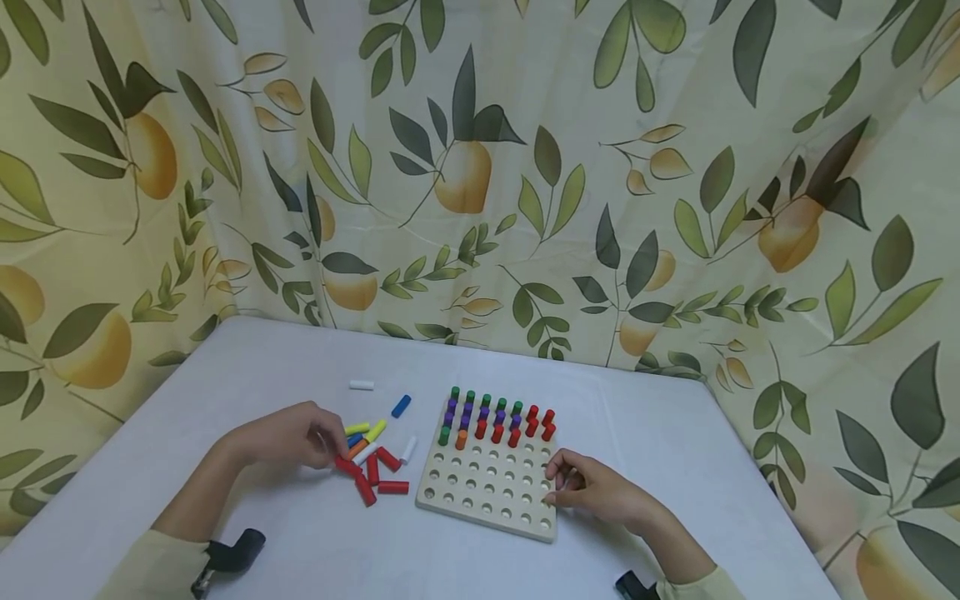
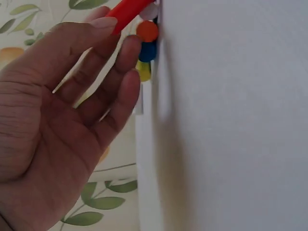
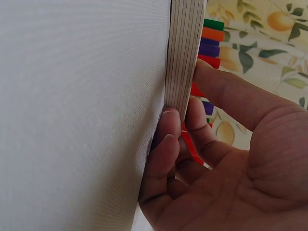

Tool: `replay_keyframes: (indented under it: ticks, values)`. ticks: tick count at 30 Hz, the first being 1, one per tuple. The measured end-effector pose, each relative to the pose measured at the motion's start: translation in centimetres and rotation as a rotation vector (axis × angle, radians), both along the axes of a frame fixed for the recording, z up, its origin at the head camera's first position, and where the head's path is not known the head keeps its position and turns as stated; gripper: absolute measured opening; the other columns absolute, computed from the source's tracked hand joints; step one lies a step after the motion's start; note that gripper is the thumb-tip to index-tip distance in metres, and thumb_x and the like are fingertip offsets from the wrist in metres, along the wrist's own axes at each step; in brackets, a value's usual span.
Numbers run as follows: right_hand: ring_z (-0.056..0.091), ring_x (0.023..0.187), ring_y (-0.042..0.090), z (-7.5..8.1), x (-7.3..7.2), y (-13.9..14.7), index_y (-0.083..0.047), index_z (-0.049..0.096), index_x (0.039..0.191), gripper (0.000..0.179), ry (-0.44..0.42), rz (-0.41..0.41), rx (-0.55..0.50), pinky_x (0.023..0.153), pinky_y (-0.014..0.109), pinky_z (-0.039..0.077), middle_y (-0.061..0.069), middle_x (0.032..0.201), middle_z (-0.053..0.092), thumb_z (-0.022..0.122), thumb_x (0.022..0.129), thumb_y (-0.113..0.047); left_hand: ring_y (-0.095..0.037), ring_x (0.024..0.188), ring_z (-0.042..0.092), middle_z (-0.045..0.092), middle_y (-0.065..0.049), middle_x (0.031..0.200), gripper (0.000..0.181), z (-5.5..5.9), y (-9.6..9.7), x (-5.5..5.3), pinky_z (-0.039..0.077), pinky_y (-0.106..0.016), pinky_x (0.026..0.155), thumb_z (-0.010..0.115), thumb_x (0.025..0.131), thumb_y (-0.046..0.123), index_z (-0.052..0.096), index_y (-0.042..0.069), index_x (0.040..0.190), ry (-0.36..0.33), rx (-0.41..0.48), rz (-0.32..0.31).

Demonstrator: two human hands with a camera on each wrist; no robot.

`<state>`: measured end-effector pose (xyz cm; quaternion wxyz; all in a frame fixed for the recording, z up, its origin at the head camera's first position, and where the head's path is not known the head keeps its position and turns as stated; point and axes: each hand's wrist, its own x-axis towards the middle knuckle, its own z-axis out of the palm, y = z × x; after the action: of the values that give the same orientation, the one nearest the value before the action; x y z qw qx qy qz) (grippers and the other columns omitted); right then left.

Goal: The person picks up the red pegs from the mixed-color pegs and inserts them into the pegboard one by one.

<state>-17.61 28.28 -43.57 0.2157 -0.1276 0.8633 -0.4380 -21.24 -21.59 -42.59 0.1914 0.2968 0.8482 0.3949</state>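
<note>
Head view: a white surface (image 1: 300, 550) fills the lower half of the frame, with a leaf-and-fruit patterned cloth (image 1: 465, 250) behind it. At lower centre lies a pale pegboard (image 1: 486, 525). Green, purple and red pegs and one orange peg (image 1: 461, 440) stand upright in its far rows; open holes show in the near rows.

The two hands are well apart. The left hand (image 1: 288, 437), left of centre, pinches a red peg (image 2: 131, 15) between thumb and fingers at the edge of a loose pile of red, white, yellow, blue and orange pegs. Above the pile lie a blue peg (image 1: 401, 406) and a white peg (image 1: 362, 385). The right hand (image 1: 600, 492), right of centre, grips the pegboard's right edge, its thumb at the top.
</note>
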Motion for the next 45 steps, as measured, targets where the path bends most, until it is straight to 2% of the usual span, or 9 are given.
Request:
replay_keyframes:
  ticks: [6, 10, 17, 26, 38, 45]
  values:
    - [0.049, 0.086, 0.024, 0.2, 0.0, -0.1, -0.008, 0.061, 0.111, 0.032, 0.001, 0.003, 0.006, 0.067, 0.029, 0.041, 0.008, 0.095, 0.055, 0.082, 0.091, -0.020, -0.023, 0.093, 0.063, 0.071, 0.007, 0.099, 0.025, 1.5, -0.2, 0.5, 0.056, -0.031, 0.081, 0.077, 0.088, 0.001, 0.082, 0.023, 0.098, 0.073, -0.020, 0.007]
    - [0.049, 0.086, 0.024, 0.3, -0.1, -0.1, -0.008, 0.061, 0.110, 0.031, -0.001, 0.002, 0.005, 0.067, 0.028, 0.041, 0.008, 0.095, 0.055, 0.082, 0.091, -0.021, -0.022, 0.089, 0.062, 0.070, 0.007, 0.096, 0.025, 1.9, -0.6, 0.6, 0.056, -0.030, 0.078, 0.076, 0.086, -0.002, 0.081, 0.021, 0.095, 0.077, -0.025, 0.022]
    - [0.049, 0.085, 0.024, 0.2, 0.2, -0.1, -0.007, 0.060, 0.111, 0.031, -0.003, 0.003, -0.004, 0.066, 0.029, 0.040, 0.007, 0.094, 0.055, 0.081, 0.091, -0.019, -0.023, 0.092, 0.060, 0.069, 0.008, 0.096, 0.023, 1.3, -0.1, 0.4, 0.055, -0.031, 0.076, 0.080, 0.086, 0.003, 0.082, 0.024, 0.095, 0.077, -0.053, 0.003]
    - [0.049, 0.085, 0.024, 0.1, 0.2, -0.1, -0.007, 0.060, 0.111, 0.030, -0.002, 0.008, -0.012, 0.066, 0.029, 0.040, 0.007, 0.094, 0.055, 0.081, 0.092, -0.018, -0.020, 0.089, 0.065, 0.073, 0.007, 0.099, 0.020, 0.0, 0.5, 0.1, 0.057, -0.031, 0.079, 0.081, 0.089, 0.005, 0.082, 0.019, 0.103, 0.008, -0.009, -0.041]
    - [0.048, 0.085, 0.024, 0.3, 0.1, -0.1, -0.007, 0.060, 0.111, 0.031, 0.003, 0.013, -0.016, 0.067, 0.029, 0.039, 0.008, 0.094, 0.054, 0.081, 0.091, -0.018, -0.022, 0.089, 0.064, 0.073, 0.008, 0.100, 0.017, -0.4, 0.7, 0.1, 0.056, -0.031, 0.076, 0.085, 0.087, 0.011, 0.082, 0.020, 0.101, 0.009, -0.019, 0.040]
    - [0.048, 0.085, 0.024, 0.4, 0.2, -0.1, -0.007, 0.060, 0.111, 0.030, 0.003, 0.011, -0.019, 0.067, 0.029, 0.040, 0.008, 0.094, 0.054, 0.081, 0.091, -0.017, -0.025, 0.104, 0.059, 0.072, 0.010, 0.106, 0.014, 0.2, 0.8, 0.0, 0.054, -0.038, 0.083, 0.082, 0.090, 0.015, 0.081, 0.025, 0.101, 0.036, -0.026, 0.062]
